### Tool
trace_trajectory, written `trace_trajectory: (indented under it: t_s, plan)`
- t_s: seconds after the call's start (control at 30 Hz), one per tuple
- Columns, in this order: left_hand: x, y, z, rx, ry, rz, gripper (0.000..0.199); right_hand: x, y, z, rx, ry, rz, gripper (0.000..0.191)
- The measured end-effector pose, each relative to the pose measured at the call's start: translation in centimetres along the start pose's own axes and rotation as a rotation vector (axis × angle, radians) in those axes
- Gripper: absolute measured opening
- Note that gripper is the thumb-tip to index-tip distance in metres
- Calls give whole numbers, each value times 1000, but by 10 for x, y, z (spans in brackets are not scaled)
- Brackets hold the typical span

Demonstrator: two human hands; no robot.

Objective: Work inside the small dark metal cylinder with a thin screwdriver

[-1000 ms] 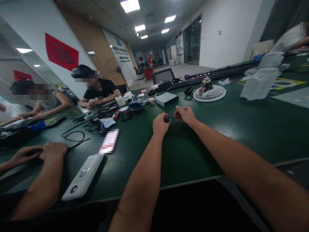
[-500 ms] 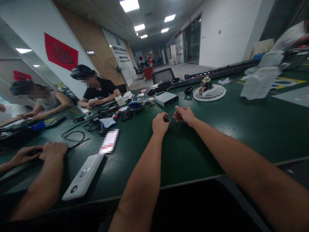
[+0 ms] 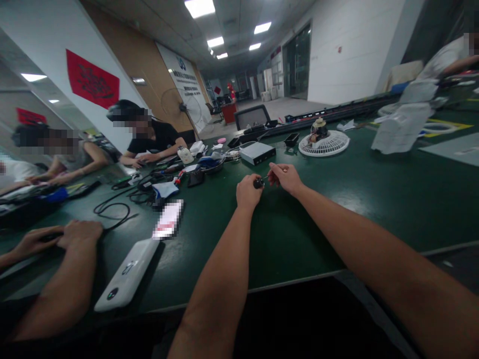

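Note:
Over the green table [image 3: 299, 224], my left hand [image 3: 249, 192] is closed around a small black round object [image 3: 258, 183]. Just to its right, my right hand [image 3: 285, 178] pinches a thin metal rod whose end points at the black object; the rest of the rod is hidden by the fingers. The two hands are close together but apart. Behind them lies a grey metal box [image 3: 257, 152]. A white round fan grille [image 3: 329, 144] with a motor on it sits beyond my right hand.
A white device [image 3: 127, 274] and a lit phone [image 3: 168, 219] lie to the left, near another person's hands [image 3: 80, 233]. Cables and tools [image 3: 164, 174] clutter the left side. Two people sit beyond. A plastic-wrapped item [image 3: 402, 127] stands at the right.
My right hand has shifted slightly left, closer to my left hand, and less of the thin rod shows between them. My left hand has hardly moved.

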State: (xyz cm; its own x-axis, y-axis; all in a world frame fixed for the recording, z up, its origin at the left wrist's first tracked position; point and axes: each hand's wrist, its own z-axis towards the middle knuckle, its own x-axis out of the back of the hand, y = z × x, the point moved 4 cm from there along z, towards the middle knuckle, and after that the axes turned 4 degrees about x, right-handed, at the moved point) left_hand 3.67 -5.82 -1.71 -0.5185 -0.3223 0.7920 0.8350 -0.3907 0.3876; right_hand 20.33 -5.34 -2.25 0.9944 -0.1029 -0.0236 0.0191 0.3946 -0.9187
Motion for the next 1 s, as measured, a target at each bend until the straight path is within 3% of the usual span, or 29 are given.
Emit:
trace_trajectory:
  t_s: [0.13, 0.23, 0.4, 0.57, 0.7, 0.83, 0.9, 1.0]
  plan:
    - [2, -1, -1, -13, 19, -9, 29, 0, 4, 1, -78, -29, 23, 60]
    - [0, -2, -1, -25, 7, 0, 29, 3, 3, 1, -29, 18, -6, 59]
    - [1, -3, 0, -14, 30, -8, 29, -3, 1, -2, -53, -76, 48, 57]
    - [2, -1, 0, 15, 22, 21, 30, 5, -4, -1, -5, 80, -2, 60]
    - [3, -3, -1, 64, 31, 55, 30, 12, 3, 2, -5, 133, -75, 48]
    - [3, -5, -1, 104, 33, 75, 31, 8, 10, 4, 108, 17, -470, 13]
    - [3, -5, -2, 117, 30, 76, 32, 2, 12, 2, 137, -96, -621, 12]
    - [1, -5, -3, 128, 22, 68, 33, -5, 12, -2, 142, -191, -658, 17]
